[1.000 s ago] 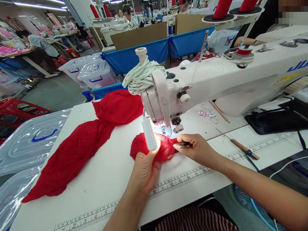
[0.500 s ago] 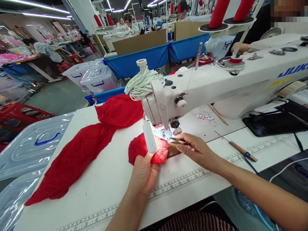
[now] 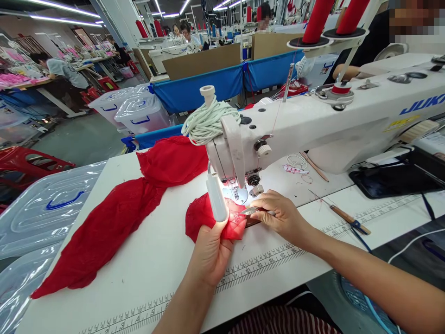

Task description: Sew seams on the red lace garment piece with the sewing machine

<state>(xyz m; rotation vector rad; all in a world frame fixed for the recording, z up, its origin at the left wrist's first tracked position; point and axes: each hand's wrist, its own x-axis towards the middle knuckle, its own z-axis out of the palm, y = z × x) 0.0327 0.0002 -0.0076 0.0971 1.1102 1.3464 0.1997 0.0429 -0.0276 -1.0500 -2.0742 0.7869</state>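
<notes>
My left hand pinches a piece of red lace fabric between thumb and fingers, just in front of the needle area of the white sewing machine. A small white lamp hangs over the cloth and lights it brightly, hiding part of it. In my right hand is a pair of thread snips, their pointed tips at the right edge of the fabric. Farther left on the table lies a long strip of red fabric.
A wooden-handled awl and a black phone-like device lie to the right. Measuring scales run along the front of the white table. Clear plastic boxes stand left of it. Red thread cones rise above the machine.
The snips have moved left and slightly down to the fabric's edge, and their blades look closer together. My left hand keeps its hold on the fabric, nearly still.
</notes>
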